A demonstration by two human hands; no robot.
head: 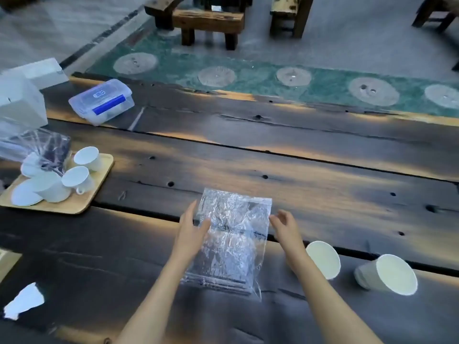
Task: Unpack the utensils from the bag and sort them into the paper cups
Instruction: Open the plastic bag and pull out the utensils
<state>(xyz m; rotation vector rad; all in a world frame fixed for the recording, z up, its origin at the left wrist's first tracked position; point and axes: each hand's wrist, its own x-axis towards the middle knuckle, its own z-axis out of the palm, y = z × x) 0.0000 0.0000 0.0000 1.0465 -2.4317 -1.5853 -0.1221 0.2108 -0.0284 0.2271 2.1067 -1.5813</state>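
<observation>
A crinkled clear plastic bag [231, 239] lies flat on the dark wooden table [323, 184], with dark utensils dimly visible inside it. My left hand [190, 232] rests against the bag's left edge, fingers straight and apart. At the bag's right edge hovers my right hand [285, 225], its fingers curled loosely and holding nothing. Two white paper cups stand to the right of my right forearm: one [324, 259] close to it, the other [390, 274] further right. Both look empty.
At the left, a wooden tray [96, 187] carries several white ceramic cups and a crumpled plastic wrap. Behind it lie a clear lidded box [101, 101] and white boxes [22, 105]. A white scrap [24, 301] lies front left. Wooden benches stand beyond the table.
</observation>
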